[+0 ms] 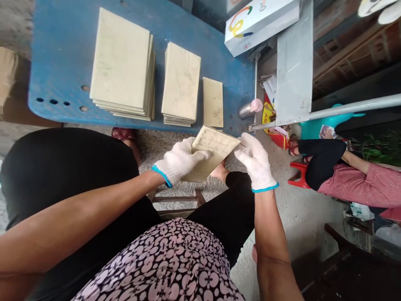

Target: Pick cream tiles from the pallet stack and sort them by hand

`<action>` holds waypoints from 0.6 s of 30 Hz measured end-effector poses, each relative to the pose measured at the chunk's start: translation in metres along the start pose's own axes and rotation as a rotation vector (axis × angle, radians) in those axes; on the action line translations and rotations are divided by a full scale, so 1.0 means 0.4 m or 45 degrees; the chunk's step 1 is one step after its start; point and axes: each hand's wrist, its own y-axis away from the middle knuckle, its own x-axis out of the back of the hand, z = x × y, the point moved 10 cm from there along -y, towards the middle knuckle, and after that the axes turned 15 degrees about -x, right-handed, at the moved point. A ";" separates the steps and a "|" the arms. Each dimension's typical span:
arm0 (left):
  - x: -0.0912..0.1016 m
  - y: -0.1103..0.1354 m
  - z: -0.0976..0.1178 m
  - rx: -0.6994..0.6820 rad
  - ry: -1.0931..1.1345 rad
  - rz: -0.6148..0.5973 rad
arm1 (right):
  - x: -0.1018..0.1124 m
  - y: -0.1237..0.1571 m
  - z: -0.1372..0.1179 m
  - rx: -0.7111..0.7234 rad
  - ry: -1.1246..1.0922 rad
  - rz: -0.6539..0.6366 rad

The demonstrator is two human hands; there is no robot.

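Both my hands wear white knit gloves with blue cuffs. My left hand grips a thin cream rectangular board, its thumb lying across the face and its fingers hidden behind. The board tilts above my lap, with faint dark marks on its upper part. At the board's right corner is my right hand, fingers stretched and thumb apart; whether it touches the corner I cannot tell. On the blue table ahead lie a tall stack of large boards, a stack of narrower boards and a low pile of small ones.
The blue table has holes along its near edge. A metal cup-like object stands at its right end, below a white printed box. A metal rail runs rightward. Another person sits at the right near a red stool.
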 end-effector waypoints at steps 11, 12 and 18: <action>-0.008 0.040 0.081 -0.410 -0.434 -0.371 | -0.177 0.082 -0.137 0.357 1.249 -0.280; -0.010 0.047 0.090 -0.457 -0.462 -0.378 | -0.188 0.089 -0.132 0.345 1.296 -0.281; -0.040 0.056 0.132 -0.673 -0.504 -0.497 | -0.161 0.130 -0.105 0.303 1.451 -0.050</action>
